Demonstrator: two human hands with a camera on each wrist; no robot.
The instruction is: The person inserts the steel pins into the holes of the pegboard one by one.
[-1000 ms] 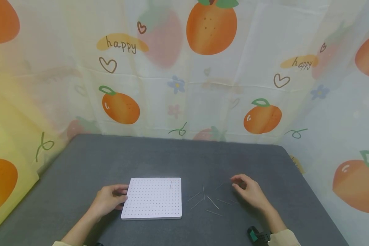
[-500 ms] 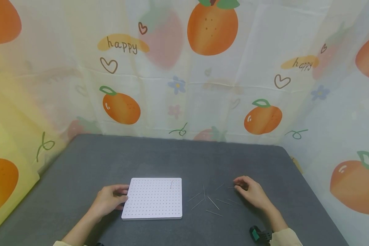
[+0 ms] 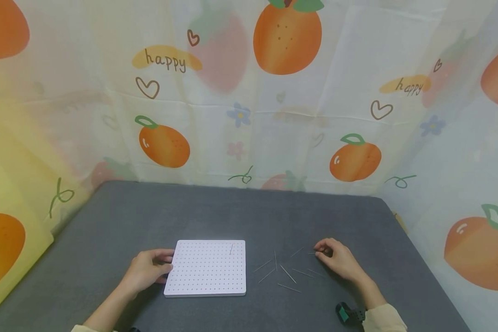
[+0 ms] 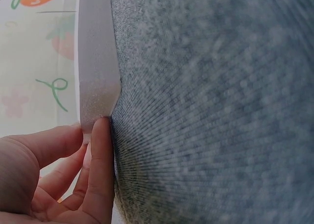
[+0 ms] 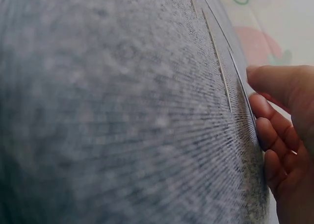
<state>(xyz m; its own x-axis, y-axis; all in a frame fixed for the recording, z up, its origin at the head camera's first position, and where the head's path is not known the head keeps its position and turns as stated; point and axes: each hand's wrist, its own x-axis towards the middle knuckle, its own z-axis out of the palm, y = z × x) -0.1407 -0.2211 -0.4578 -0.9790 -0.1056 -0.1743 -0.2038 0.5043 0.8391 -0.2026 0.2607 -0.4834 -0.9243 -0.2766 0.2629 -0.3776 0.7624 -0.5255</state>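
A white pegboard (image 3: 205,269) with rows of small holes lies on the dark table. At its left edge, my left hand (image 3: 143,272) grips the board between thumb and fingers; the left wrist view shows the board's side (image 4: 95,47) between them. One thin metal pin (image 3: 231,249) stands in a hole near the board's far right corner. My right hand (image 3: 338,260) is low over the table with curled fingers, its fingertips right at another thin metal pin (image 5: 240,79). Part of that pin is hidden by the fingers. I cannot tell whether they pinch it.
Several more thin metal pins (image 3: 288,274) lie scattered on the grey table (image 3: 249,212) between the board and my right hand. A black wrist device (image 3: 348,314) sits by the right sleeve (image 3: 383,318). A fruit-patterned curtain (image 3: 249,115) hangs behind the table.
My right hand has shifted slightly right, and a short end of a pin now shows at its fingertips. The left hand and the board have stayed in place.
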